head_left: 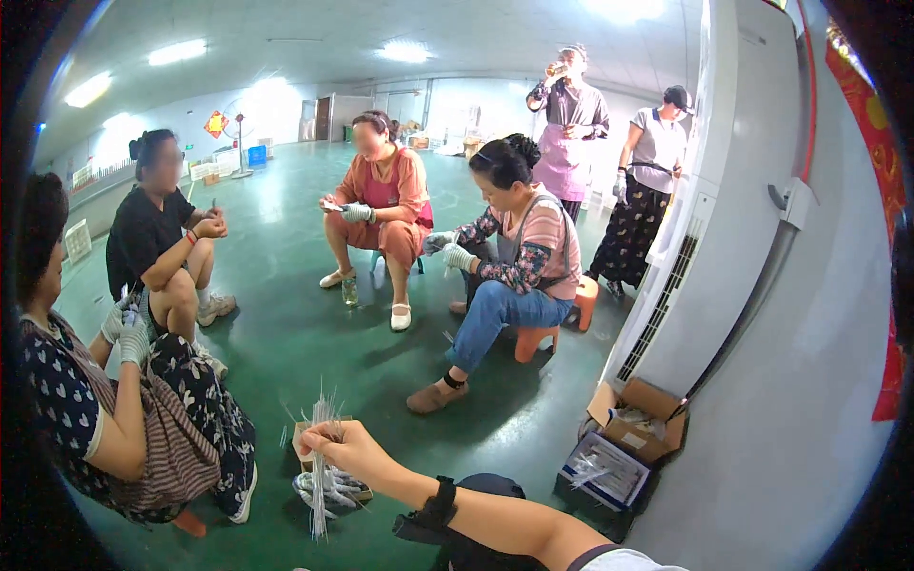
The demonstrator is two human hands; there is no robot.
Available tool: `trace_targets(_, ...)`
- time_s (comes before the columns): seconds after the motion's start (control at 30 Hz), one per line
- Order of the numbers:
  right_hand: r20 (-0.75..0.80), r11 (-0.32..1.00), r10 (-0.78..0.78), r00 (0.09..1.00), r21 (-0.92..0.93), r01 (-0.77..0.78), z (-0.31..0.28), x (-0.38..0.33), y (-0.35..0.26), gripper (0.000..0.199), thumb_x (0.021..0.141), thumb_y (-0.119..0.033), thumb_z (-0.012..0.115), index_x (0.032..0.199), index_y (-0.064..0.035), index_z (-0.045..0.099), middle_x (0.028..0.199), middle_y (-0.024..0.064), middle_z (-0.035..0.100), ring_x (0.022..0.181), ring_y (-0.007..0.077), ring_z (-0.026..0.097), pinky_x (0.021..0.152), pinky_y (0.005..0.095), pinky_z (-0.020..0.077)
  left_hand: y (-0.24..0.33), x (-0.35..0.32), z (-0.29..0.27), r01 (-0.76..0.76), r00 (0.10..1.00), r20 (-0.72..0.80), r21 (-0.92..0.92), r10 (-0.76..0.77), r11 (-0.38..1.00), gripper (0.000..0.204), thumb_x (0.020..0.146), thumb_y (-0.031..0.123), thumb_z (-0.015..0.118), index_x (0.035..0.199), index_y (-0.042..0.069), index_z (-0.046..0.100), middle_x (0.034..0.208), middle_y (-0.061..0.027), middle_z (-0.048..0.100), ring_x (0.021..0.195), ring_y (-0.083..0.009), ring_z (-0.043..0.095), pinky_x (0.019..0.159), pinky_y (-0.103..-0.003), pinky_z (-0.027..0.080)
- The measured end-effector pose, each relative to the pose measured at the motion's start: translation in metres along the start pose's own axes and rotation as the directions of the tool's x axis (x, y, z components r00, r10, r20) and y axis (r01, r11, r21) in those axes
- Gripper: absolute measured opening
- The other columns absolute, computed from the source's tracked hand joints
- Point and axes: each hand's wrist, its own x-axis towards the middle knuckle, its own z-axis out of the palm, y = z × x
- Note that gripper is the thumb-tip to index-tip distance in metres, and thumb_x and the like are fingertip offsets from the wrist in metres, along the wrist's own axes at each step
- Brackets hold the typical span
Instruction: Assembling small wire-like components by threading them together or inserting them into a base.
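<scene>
My right hand (341, 451) reaches in from the lower right, a black strap round its wrist. Its fingers are closed on an upright bundle of thin whitish strips (321, 504), whose ends fan out above and below the grip. I cannot make out exactly what the strips are. Behind and below the bundle, a small cardboard box (354, 427) sits on the green floor. Pale, grey-tipped work gloves (345, 486) lie at it, partly covered by the strips. My left hand is out of view.
Several people sit on low stools around me, such as a person in a striped top (533, 249). Two others stand at the back right. A tall white cabinet-like unit (709, 219) is at right, with an open carton (643, 438) and a box of thin pieces (609, 471) beside it.
</scene>
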Motion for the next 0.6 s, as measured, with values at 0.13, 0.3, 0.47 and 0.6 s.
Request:
trace_targets(0.13, 0.006, 0.999, 0.029, 1.000, 0.044, -0.029, 0.000, 0.011, 0.008, 0.024, 0.089, -0.023, 0.053, 0.081, -0.0019, 0.062, 0.070, -0.0048, 0.055, 0.057, 0.0015, 0.038, 0.048, 0.0183, 0.0296, 0.007, -0.019, -0.024, 0.036, 0.999, 0.006, -0.082, -0.036, 0.996, 0.031, 0.084, 0.019, 0.052, 0.111, 0.003, 0.051, 0.090, -0.0101, 0.059, 0.070, -0.0186, 0.055, 0.061, -0.030, 0.045)
trace_targets(0.3, -0.177, 0.984, 0.178, 0.968, 0.014, -0.179, -0.029, 0.020, 0.057, 0.024, 0.090, -0.023, 0.050, 0.080, -0.0035, 0.061, 0.064, -0.0056, 0.049, 0.053, 0.0027, 0.035, 0.046, 0.0187, 0.0276, 0.020, -0.044, -0.044, 0.089, 0.996, 0.027, -0.193, -0.086, 0.977, 0.028, 0.086, 0.019, 0.051, 0.109, 0.004, 0.053, 0.088, -0.0087, 0.059, 0.067, -0.0167, 0.055, 0.059, -0.029, 0.044)
trace_targets(0.47, -0.125, 0.969, 0.221, 0.967, 0.136, -0.204, -0.055, 0.026, 0.035, 0.020, 0.089, -0.023, 0.052, 0.089, -0.0053, 0.061, 0.074, -0.0023, 0.059, 0.049, 0.0004, 0.030, 0.042, 0.0171, 0.0235, 0.092, -0.087, -0.048, 0.162, 0.987, 0.072, -0.357, -0.145, 0.920, 0.026, 0.088, 0.019, 0.049, 0.108, 0.004, 0.055, 0.087, -0.0073, 0.060, 0.065, -0.0148, 0.055, 0.056, -0.028, 0.044)
trace_targets(0.6, -0.003, 0.860, 0.258, 0.966, 0.457, -0.229, -0.068, 0.027, 0.035, 0.021, 0.089, -0.024, 0.053, 0.094, -0.0053, 0.059, 0.083, 0.0003, 0.060, 0.047, 0.0005, 0.030, 0.040, 0.0158, 0.0227, 0.048, -0.152, -0.117, 0.349, 0.923, -0.180, 0.021, -0.340, 0.937, 0.029, 0.087, 0.023, 0.047, 0.096, -0.001, 0.059, 0.076, -0.0088, 0.061, 0.062, -0.0197, 0.056, 0.056, -0.034, 0.045)
